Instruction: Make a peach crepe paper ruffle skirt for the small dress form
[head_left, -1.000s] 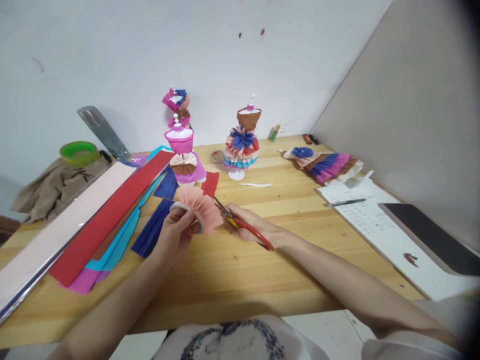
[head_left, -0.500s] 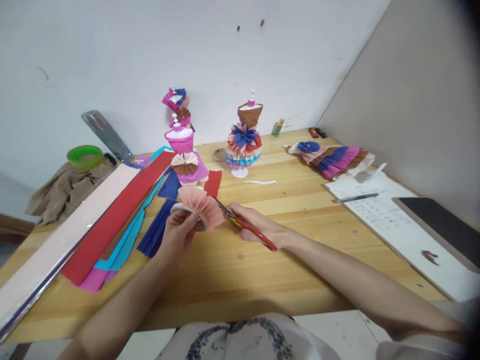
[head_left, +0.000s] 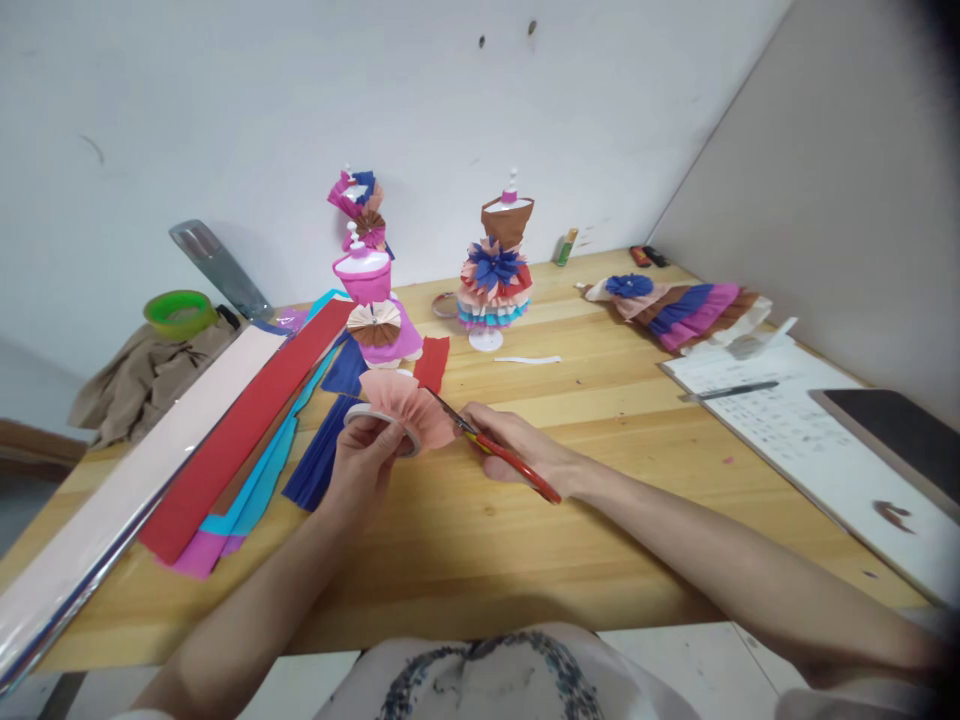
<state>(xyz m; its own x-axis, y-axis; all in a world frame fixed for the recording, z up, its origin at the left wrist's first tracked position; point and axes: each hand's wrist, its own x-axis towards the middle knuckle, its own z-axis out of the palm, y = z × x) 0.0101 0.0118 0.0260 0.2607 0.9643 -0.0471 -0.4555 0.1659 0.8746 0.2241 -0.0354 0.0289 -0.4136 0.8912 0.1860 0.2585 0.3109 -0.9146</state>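
My left hand (head_left: 360, 465) is closed on a pleated pink paper fan (head_left: 409, 405) together with a white tape roll (head_left: 382, 420), held just above the wooden table (head_left: 600, 430). My right hand (head_left: 517, 450) grips red-handled scissors (head_left: 495, 455), whose blades touch the right edge of the fan. Just behind the fan stands a small mannequin in a pink paper dress (head_left: 373, 315). Further right stands a mannequin with a brown top and layered skirt (head_left: 496, 275).
Long sheets of crepe paper in pink, red, blue and cyan (head_left: 217, 440) lie at the left. A finished paper dress (head_left: 679, 305) lies at the back right. A paper sheet with a pen (head_left: 757, 400) and a dark tablet (head_left: 892, 430) sit at the right. A green tape roll (head_left: 178, 312) rests on cloth.
The view has shifted slightly. Both hands stay in nearly the same pose, with the scissors still at the fan's edge.
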